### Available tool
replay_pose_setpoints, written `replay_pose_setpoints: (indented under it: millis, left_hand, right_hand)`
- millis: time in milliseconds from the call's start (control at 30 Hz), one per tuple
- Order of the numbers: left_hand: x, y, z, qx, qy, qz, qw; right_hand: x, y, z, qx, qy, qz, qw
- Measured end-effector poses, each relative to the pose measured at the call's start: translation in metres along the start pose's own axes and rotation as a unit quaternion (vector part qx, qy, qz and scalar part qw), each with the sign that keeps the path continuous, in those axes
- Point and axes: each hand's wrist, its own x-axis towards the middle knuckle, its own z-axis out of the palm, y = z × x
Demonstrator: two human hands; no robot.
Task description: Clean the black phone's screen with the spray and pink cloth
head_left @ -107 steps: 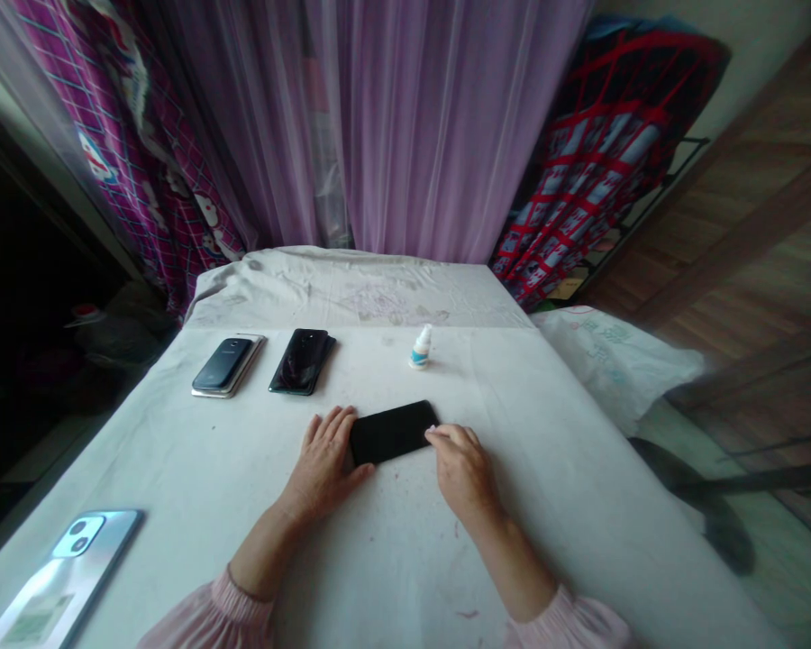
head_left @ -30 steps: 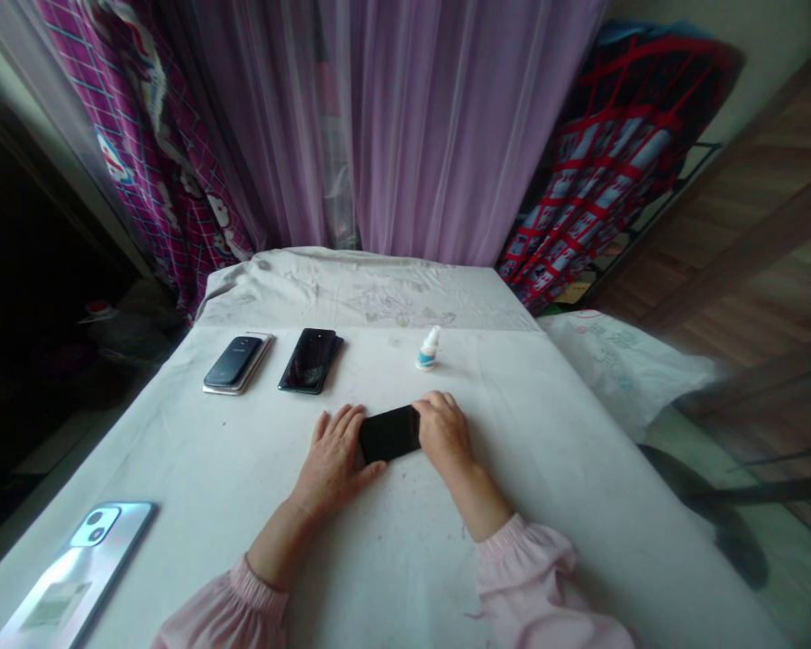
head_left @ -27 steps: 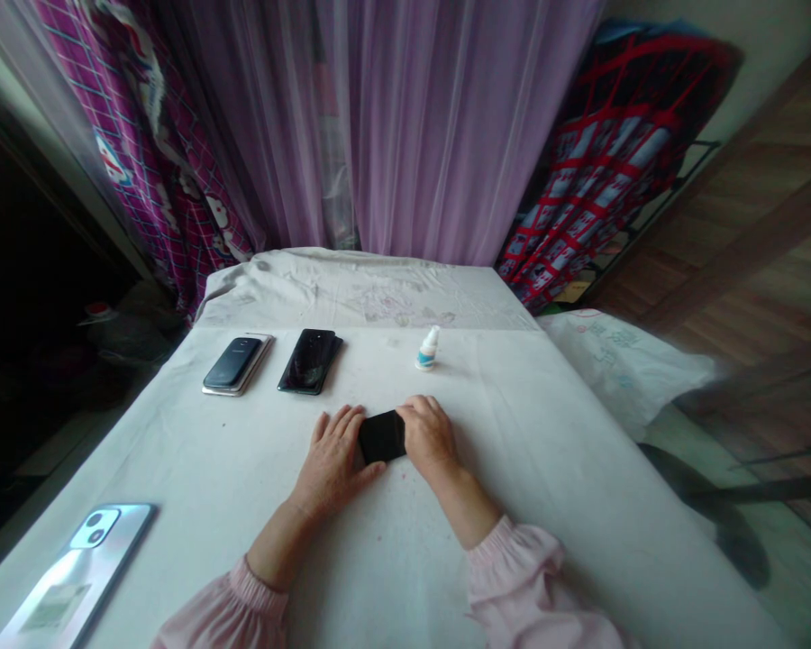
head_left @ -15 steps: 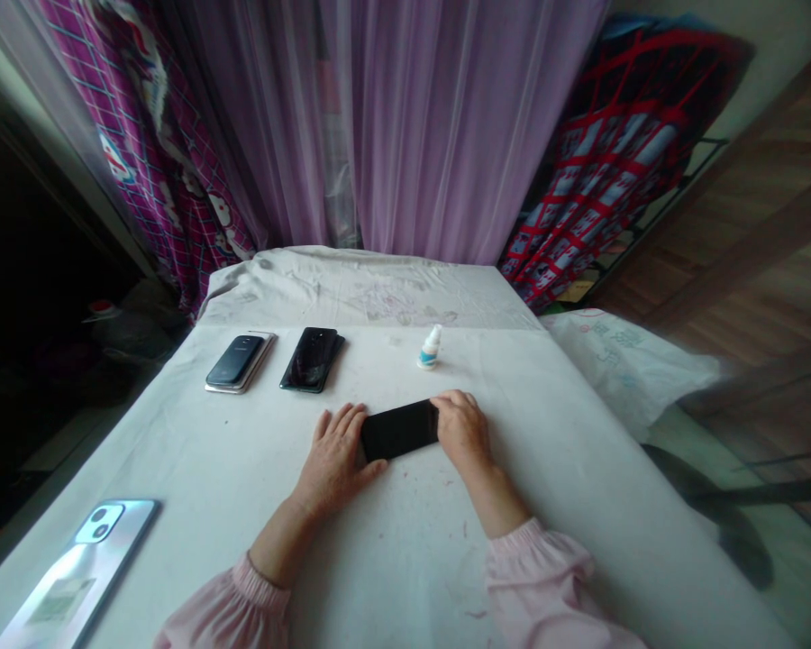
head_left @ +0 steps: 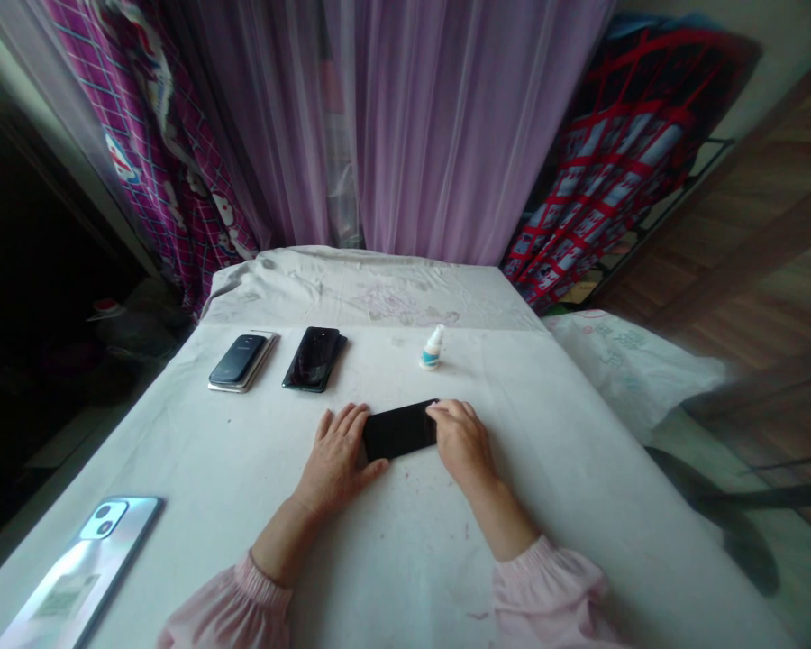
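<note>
A smartphone [head_left: 400,431] with a dark screen lies face up on the table, slightly tilted to the right. My left hand [head_left: 334,455] holds its left end, thumb along the near edge and fingers at the far left corner. At the right end, my right hand [head_left: 465,442] is closed, its fingertips pinched together over the screen's upper right corner. Something tiny and pale may be in that pinch, but I cannot make it out. Beyond the phone stands a small white spray bottle [head_left: 431,350] with a blue label.
Two stacks of phones lie at the back left: a dark blue phone [head_left: 238,359] on a pale one, and a glossy black phone [head_left: 311,359] over another. A silvery phone [head_left: 87,577] lies face down at the near left. Purple curtains [head_left: 446,126] hang behind the white-covered table [head_left: 581,505].
My right hand has shifted slightly down at the phone's right end, its fingertips now lower and more curled. The left hand and phone stay about the same.
</note>
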Motion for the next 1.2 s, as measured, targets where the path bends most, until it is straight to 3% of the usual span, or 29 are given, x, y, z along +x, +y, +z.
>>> replay_pose_setpoints:
  millis: [133,400,533,700,833,1033,1200]
  left_hand:
    - [0.000,0.000,0.000,-0.003,0.002,-0.003,1.000]
    - [0.000,0.001,0.001,0.005,0.005,-0.001,1.000]
    - [0.000,0.000,0.001,0.007,0.004,0.000,1.000]
    - [0.000,0.001,0.000,0.003,0.003,-0.002,1.000]
    - [0.001,0.002,0.000,0.007,0.003,-0.004,1.000]
    - [0.000,0.002,-0.001,0.010,0.003,0.000,1.000]
    - [0.000,0.001,0.001,0.005,0.010,0.004,1.000]
  right_hand:
    - [0.002,0.009,0.001,-0.023,0.005,0.033,0.999]
    - [0.000,-0.036,0.013,0.027,-0.002,-0.027,0.999]
    - [-0.005,-0.022,0.006,0.035,0.001,-0.033,0.999]
    - [-0.006,0.010,-0.001,0.004,0.013,0.027,1.000]
    - [-0.007,-0.003,0.002,0.005,0.015,0.022,1.000]
    - [-0.017,-0.039,0.006,0.063,-0.003,-0.047,0.997]
    - [-0.020,-0.010,0.001,0.060,0.014,-0.018,0.998]
